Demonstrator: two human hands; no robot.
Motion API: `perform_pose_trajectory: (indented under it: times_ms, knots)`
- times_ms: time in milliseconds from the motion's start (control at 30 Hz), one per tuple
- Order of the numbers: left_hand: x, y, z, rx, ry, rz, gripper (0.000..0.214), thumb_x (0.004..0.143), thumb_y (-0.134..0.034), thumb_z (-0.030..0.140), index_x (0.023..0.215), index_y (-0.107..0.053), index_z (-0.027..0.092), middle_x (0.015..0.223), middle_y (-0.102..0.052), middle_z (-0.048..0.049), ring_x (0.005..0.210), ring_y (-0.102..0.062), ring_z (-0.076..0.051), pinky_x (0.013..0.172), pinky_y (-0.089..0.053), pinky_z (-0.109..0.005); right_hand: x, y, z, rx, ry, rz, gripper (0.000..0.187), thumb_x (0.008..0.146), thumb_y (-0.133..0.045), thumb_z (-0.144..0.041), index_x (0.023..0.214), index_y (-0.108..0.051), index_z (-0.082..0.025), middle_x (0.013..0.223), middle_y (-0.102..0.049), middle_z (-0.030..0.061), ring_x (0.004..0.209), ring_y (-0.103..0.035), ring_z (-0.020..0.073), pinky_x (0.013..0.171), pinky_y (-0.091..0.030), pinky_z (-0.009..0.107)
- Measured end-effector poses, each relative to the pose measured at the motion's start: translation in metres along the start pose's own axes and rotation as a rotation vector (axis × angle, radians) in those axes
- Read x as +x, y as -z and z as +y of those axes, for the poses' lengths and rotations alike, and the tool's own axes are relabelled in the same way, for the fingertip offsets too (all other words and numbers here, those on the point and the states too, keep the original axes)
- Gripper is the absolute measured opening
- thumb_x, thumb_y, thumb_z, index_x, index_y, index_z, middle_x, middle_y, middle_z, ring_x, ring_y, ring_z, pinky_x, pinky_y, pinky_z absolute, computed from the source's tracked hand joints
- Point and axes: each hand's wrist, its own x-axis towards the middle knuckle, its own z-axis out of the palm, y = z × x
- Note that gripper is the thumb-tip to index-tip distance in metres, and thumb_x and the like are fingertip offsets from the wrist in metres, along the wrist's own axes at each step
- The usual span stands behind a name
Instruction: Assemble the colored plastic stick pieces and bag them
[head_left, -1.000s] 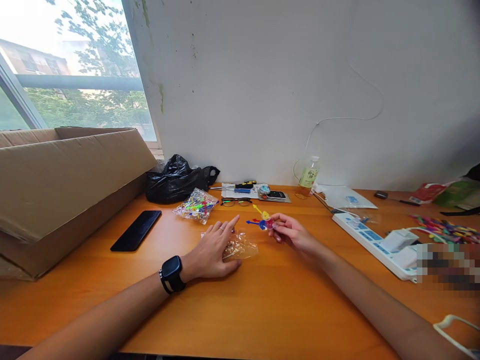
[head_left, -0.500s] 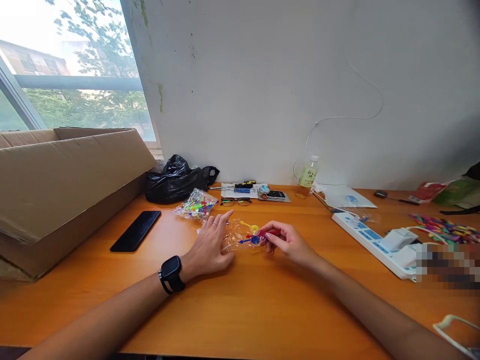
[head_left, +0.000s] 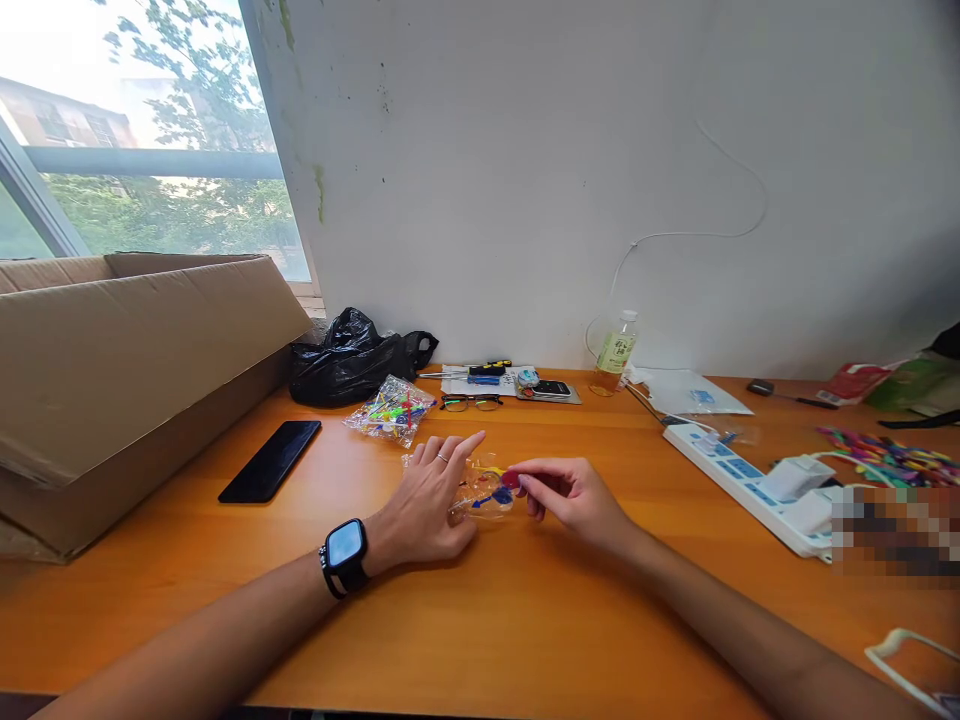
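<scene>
A clear plastic bag (head_left: 471, 490) lies on the table in front of me, with a blue arrow-shaped piece (head_left: 501, 496) and a yellow piece showing in it. My left hand (head_left: 431, 497) rests over the bag's left part, fingers stretched out and apart, hiding some of it. At the bag's right end, my right hand (head_left: 576, 497) pinches a small red plastic piece (head_left: 511, 479) between thumb and fingertips. Whether the red piece is inside the bag or out of it, I cannot tell. Just behind sits another clear bag (head_left: 394, 410) of colourful pieces.
A black phone (head_left: 270, 461) and a cardboard box (head_left: 150, 370) are on the left, a black plastic bag (head_left: 352, 360) behind. Glasses (head_left: 471, 403), screwdrivers and a bottle (head_left: 616, 355) stand along the wall. A power strip (head_left: 739, 485) and a colourful pile (head_left: 892, 455) lie right.
My left hand has slid slightly right over the bag. My right hand has shifted a little, and the red piece now shows its round end at the fingertips. The watch screen has lit up.
</scene>
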Motion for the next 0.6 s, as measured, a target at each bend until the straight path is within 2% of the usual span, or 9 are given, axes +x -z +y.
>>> perform_pose_trajectory:
  times_ms: [300, 433, 500, 600]
  knots:
    - [-0.002, 0.001, 0.003, -0.095, -0.092, -0.040, 0.101, 0.074, -0.062, 0.021, 0.165, -0.018, 0.026, 0.141, -0.057, -0.0147, 0.115, -0.054, -0.035, 0.102, -0.044, -0.053, -0.007, -0.010, -0.010, 0.022, 0.044, -0.028, 0.035, 0.094, -0.079, -0.051, 0.102, -0.084, -0.018, 0.077, -0.076, 0.0057, 0.063, -0.065, 0.0180, 0.061, -0.055, 0.032]
    - [-0.002, -0.001, 0.008, -0.102, -0.134, -0.018, 0.098, 0.074, -0.063, 0.022, 0.163, -0.022, 0.024, 0.139, -0.059, -0.0139, 0.112, -0.054, -0.034, 0.099, -0.044, -0.051, -0.009, -0.012, -0.008, -0.210, 0.153, 0.038, 0.028, 0.098, -0.077, -0.046, 0.101, -0.087, -0.020, 0.078, -0.078, 0.0049, 0.056, -0.048, 0.0126, 0.053, -0.037, 0.029]
    - [-0.003, -0.003, 0.010, -0.089, -0.142, -0.019, 0.098, 0.074, -0.064, 0.023, 0.162, -0.023, 0.024, 0.140, -0.060, -0.0135, 0.111, -0.054, -0.033, 0.099, -0.043, -0.051, -0.009, -0.015, -0.005, -0.219, 0.148, 0.066, 0.028, 0.096, -0.079, -0.046, 0.098, -0.087, -0.020, 0.073, -0.075, 0.0029, 0.055, -0.039, 0.0114, 0.052, -0.030, 0.029]
    - [-0.003, -0.004, 0.011, -0.064, -0.141, -0.016, 0.099, 0.073, -0.064, 0.024, 0.163, -0.024, 0.025, 0.141, -0.060, -0.0134, 0.110, -0.054, -0.033, 0.096, -0.042, -0.050, -0.007, -0.020, -0.002, -0.153, 0.103, 0.059, 0.030, 0.094, -0.081, -0.049, 0.094, -0.086, -0.019, 0.068, -0.071, 0.0009, 0.054, -0.035, 0.0110, 0.052, -0.027, 0.029]
